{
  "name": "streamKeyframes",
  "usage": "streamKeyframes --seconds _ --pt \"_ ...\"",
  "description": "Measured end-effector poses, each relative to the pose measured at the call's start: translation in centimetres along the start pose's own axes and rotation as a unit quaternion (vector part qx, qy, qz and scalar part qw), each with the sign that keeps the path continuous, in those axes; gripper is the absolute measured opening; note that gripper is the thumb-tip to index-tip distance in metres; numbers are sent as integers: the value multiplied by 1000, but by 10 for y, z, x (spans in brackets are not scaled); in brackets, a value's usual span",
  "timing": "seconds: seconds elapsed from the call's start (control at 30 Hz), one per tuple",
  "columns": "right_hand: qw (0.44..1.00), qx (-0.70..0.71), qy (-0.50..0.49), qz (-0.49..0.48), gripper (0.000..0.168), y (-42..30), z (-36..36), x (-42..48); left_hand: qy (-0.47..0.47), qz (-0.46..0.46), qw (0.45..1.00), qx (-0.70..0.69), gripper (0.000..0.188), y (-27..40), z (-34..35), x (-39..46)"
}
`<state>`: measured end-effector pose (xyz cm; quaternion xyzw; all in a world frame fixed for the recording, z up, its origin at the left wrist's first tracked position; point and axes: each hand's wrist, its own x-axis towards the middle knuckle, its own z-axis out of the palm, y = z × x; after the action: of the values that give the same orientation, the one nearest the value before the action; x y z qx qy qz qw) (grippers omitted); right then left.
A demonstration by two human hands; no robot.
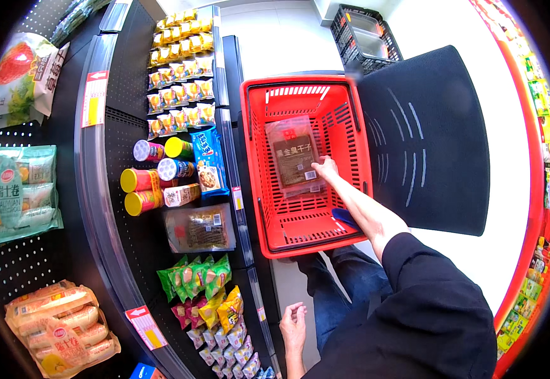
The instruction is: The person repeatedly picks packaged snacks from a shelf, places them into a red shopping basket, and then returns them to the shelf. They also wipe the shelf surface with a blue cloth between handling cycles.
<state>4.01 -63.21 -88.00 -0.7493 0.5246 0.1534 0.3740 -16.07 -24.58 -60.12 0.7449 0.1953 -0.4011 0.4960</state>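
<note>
My right hand [326, 168] reaches into a red plastic shopping basket [288, 251], its fingers on the edge of a clear packet of dark food [294, 158]. At least one similar packet lies beneath it. Below the basket my left hand [294, 322] hangs near my legs, fingers loosely curled, with nothing in it. On the shelf to the left lies another such packet [202, 228], between a blue snack packet [209, 161] with several tubs beside it and green snack bags [203, 276].
Black shelves run along the left, with yellow-wrapped snacks [180, 42] and large bags of rolls [16, 194]. A black mat [440, 142] lies right of the basket. A black crate [367, 38] stands beyond, and a red-edged display [516, 279] curves along the far right.
</note>
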Motion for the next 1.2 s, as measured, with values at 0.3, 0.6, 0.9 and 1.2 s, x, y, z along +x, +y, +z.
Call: streamKeyframes --seconds 0.3,0.6,0.9,1.2 --pt "997 72 12 -13 48 -8 18 -12 4 -15 999 -49 18 -2 2 8" --pt "974 181 -99 -94 81 -8 56 24 -1 -10 998 -58 19 5 0 9" --pt "883 401 -237 -57 42 -15 -52 -98 10 88 995 -34 21 51 -14 -3" --pt "772 418 -459 -135 46 -51 -171 -277 96 188 970 -120 51 133 -44 -14"
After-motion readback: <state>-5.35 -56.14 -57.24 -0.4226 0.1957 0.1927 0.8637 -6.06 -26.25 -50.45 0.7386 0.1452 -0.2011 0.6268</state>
